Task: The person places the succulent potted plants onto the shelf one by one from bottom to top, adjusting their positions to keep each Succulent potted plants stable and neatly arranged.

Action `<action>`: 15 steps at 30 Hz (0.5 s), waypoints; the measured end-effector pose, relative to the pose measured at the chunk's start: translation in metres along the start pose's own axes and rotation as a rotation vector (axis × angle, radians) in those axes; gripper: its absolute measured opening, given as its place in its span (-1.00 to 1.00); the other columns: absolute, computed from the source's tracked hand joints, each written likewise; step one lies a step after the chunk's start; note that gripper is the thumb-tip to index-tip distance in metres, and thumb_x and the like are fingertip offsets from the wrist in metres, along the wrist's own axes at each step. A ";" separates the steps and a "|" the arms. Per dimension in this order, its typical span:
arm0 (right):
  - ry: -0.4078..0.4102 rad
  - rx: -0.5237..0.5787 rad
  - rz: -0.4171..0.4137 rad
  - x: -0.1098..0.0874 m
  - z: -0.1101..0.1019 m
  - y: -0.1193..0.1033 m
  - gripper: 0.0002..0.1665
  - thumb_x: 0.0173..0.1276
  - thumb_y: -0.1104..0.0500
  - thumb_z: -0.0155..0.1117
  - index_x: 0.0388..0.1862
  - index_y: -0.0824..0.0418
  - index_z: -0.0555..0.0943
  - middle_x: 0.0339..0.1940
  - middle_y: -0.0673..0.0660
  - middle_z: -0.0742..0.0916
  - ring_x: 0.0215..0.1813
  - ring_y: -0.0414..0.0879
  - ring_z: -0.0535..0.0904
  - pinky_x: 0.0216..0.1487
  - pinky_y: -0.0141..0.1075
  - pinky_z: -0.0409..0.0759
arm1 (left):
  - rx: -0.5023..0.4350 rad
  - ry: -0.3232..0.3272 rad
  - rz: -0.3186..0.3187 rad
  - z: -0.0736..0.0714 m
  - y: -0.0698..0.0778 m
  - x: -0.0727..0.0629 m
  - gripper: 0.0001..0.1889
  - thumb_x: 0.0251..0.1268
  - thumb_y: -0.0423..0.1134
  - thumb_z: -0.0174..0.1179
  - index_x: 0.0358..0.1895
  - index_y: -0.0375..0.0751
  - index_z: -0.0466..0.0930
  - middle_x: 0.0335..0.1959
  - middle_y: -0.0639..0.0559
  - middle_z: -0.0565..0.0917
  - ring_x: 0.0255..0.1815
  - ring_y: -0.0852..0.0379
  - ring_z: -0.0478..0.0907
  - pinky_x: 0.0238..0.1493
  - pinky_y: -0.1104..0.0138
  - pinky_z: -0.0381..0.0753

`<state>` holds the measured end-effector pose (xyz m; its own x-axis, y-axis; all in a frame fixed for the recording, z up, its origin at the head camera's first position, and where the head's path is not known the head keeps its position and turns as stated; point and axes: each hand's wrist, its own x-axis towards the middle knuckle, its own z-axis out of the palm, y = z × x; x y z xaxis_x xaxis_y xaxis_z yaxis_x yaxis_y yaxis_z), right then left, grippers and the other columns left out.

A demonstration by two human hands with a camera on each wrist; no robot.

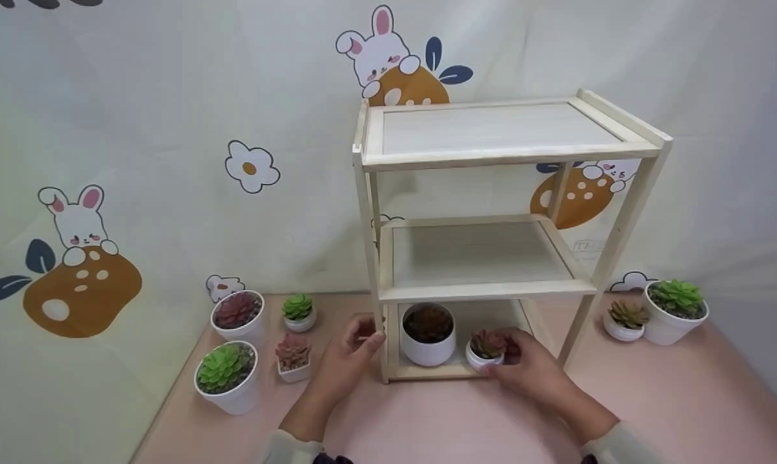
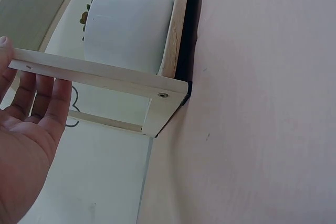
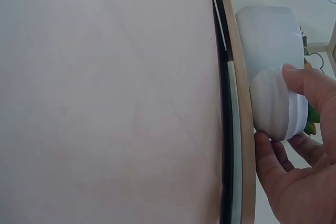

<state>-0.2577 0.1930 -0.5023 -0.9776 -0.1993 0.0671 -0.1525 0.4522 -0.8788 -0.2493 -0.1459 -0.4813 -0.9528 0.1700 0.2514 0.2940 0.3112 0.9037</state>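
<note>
A pale wooden three-tier shelf (image 1: pixel 485 290) stands on the table. My left hand (image 1: pixel 351 353) grips its front left post (image 2: pixel 100 74), thumb on one side and fingers on the other. On the bottom tier, my right hand (image 1: pixel 535 368) holds a small potted succulent (image 1: pixel 486 348) with reddish leaves, thumb and fingers around its white ribbed pot (image 3: pixel 275 106). Left of it on the same tier sits a larger white pot (image 1: pixel 429 348) with a dark reddish-brown succulent. In the right wrist view the small pot overlaps the larger one, close behind the tier's front rail (image 3: pixel 242 103).
Left of the shelf stand several potted succulents, among them a large green one (image 1: pixel 226 370) and a pink one in a square pot (image 1: pixel 294 357). Two more, a small brownish one (image 1: pixel 625 320) and a large green one (image 1: pixel 675 309), stand at the right. A printed curtain (image 1: pixel 169 96) hangs behind.
</note>
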 end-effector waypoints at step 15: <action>0.052 -0.036 0.007 0.004 0.005 0.000 -0.28 0.14 0.16 0.64 0.21 0.40 0.54 0.04 0.24 0.73 0.03 -0.04 0.67 0.00 -0.40 0.63 | -0.027 0.003 0.003 0.000 0.001 0.001 -0.66 0.54 -0.06 0.21 0.23 -0.10 0.56 0.11 -0.07 0.65 0.21 0.03 0.57 0.33 0.07 0.54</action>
<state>-0.2611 0.1877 -0.5040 -0.9848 -0.1508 0.0861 -0.1495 0.4845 -0.8619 -0.2503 -0.1458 -0.4799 -0.9523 0.1680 0.2548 0.2943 0.2854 0.9121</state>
